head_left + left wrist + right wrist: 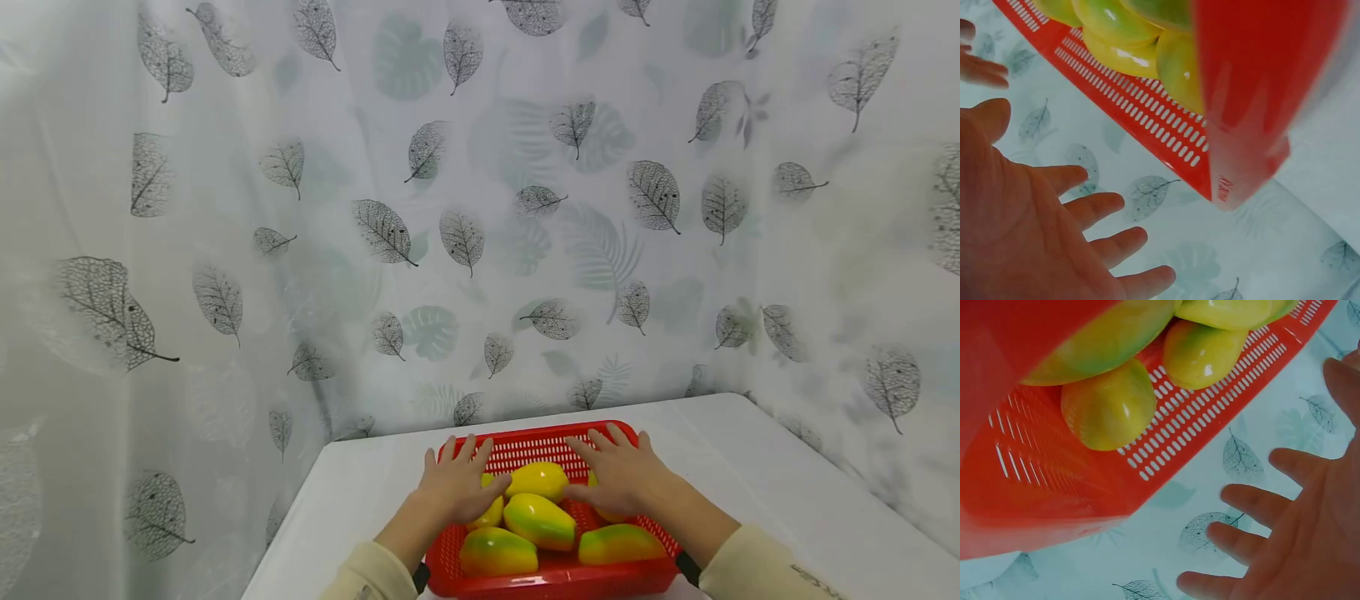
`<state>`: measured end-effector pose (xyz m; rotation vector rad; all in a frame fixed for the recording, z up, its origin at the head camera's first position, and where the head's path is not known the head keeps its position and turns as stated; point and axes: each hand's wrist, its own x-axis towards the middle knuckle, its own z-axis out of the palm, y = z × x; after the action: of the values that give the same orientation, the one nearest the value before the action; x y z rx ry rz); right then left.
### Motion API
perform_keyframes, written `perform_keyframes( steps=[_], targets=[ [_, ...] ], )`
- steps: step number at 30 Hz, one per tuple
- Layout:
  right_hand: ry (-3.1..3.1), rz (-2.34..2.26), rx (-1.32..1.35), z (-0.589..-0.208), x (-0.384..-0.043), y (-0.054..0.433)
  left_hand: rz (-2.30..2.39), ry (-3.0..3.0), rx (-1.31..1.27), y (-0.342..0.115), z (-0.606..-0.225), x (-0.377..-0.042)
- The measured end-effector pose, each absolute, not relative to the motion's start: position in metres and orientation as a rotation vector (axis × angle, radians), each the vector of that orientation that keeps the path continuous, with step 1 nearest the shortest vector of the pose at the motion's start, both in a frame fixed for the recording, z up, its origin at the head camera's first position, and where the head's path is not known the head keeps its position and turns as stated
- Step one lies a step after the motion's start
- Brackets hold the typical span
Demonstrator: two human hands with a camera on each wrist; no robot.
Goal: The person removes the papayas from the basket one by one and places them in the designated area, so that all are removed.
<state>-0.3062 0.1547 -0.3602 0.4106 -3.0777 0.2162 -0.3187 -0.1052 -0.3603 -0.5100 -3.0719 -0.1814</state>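
A red plastic basket [555, 580] with slotted walls holds several yellow-green mangoes [540, 522]. Over its left side in the head view, my left hand [459, 487] spreads its fingers, palm down. My right hand [618, 475] is spread the same way over the right side, hiding part of a mango there. In the left wrist view the left hand [1029, 219] is apart from the basket wall [1147, 119], with nothing in it. The right wrist view shows the right hand [1297, 531] likewise empty, its straight fingers apart from the basket wall [1210, 412].
The basket stands on a white table [367, 483], with table surface to its left and right. A pale curtain [480, 208] printed with grey leaves hangs behind the table and along both sides.
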Motion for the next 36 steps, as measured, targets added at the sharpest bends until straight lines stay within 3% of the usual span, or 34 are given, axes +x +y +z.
perform_keyframes(
  steps=[36],
  targets=[
    [-3.224, 0.354, 0.422, -0.374, -0.307, 0.164, -0.359, -3.122, -0.205, -0.146, -0.405, -0.334]
  ],
)
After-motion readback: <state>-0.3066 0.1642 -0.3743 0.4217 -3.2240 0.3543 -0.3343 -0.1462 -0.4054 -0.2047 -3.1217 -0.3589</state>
